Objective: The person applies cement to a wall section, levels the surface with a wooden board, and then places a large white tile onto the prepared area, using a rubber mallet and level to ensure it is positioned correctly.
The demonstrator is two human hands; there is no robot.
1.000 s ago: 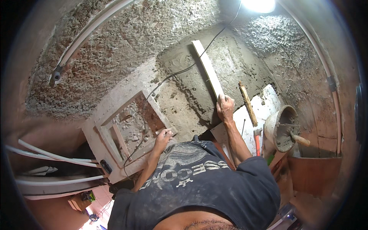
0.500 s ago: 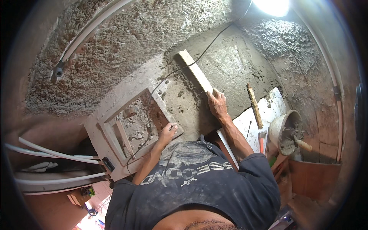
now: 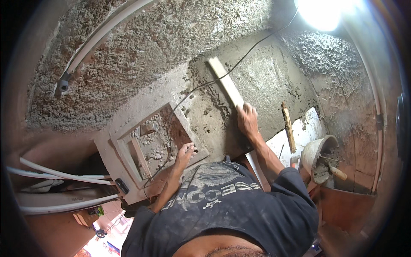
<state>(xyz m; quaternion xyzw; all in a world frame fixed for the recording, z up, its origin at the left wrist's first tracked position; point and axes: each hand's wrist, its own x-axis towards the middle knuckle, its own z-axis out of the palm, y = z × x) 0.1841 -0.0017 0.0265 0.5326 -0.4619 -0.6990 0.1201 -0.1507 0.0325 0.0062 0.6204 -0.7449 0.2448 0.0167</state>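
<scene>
My right hand (image 3: 248,119) grips the near end of a pale wooden batten (image 3: 227,83), which lies slanted across the wet grey mortar (image 3: 261,73). The batten's far end is slightly blurred. Beside the near right corner of a rectangular opening (image 3: 182,120) in the slab, my left hand (image 3: 184,155) is closed with curled fingers. Whatever those fingers may hold is too small to make out. A thin black cable (image 3: 195,88) crosses over the batten and hangs across the opening.
Rubble (image 3: 154,141) fills the opening. To the right are a white board (image 3: 310,122), a rough wood strip (image 3: 288,128) and a mortar bucket (image 3: 310,156) with a wooden-handled tool (image 3: 338,173). A bright lamp (image 3: 321,13) shines above; white pipes (image 3: 64,171) stick out at left.
The batten and my right hand appear slightly lower and further right, though the whole view has shifted too. My left hand has lifted or turned a little near the opening's corner.
</scene>
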